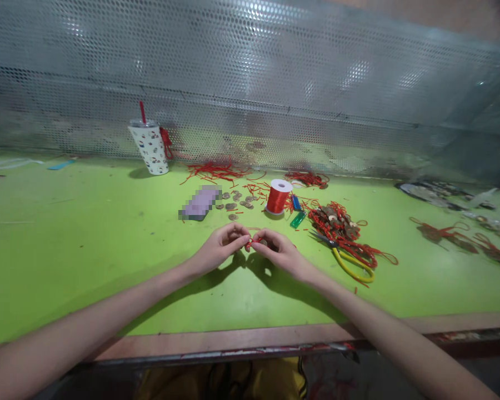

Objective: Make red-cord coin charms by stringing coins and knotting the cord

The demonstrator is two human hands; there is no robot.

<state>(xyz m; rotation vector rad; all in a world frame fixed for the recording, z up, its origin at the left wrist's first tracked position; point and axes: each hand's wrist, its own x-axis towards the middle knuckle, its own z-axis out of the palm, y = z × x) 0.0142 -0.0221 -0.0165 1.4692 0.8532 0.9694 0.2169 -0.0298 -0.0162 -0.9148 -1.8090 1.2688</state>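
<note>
My left hand [225,244] and my right hand [278,250] meet just above the table, thumbs and fingertips pinched close together. Between them runs a short piece of red cord [250,242], gripped from both sides. A brownish coin seems to show at the right fingertips, though the fingers cover most of it. Beyond the hands lie several loose brass-coloured coins [232,216]. Behind my right hand stands a white spool of red cord [278,199]. Scissors with yellow handles [353,268] lie to the right, blades against a heap of coins strung on red cord [337,222].
A blurred-out phone [200,203] lies left of the coins. Farther back are a patterned cup with a straw [150,147] and red cord scraps [216,171]. Green [298,219] and blue [296,203] lighters lie near the spool. A perforated metal panel [233,83] borders the green table [87,239].
</note>
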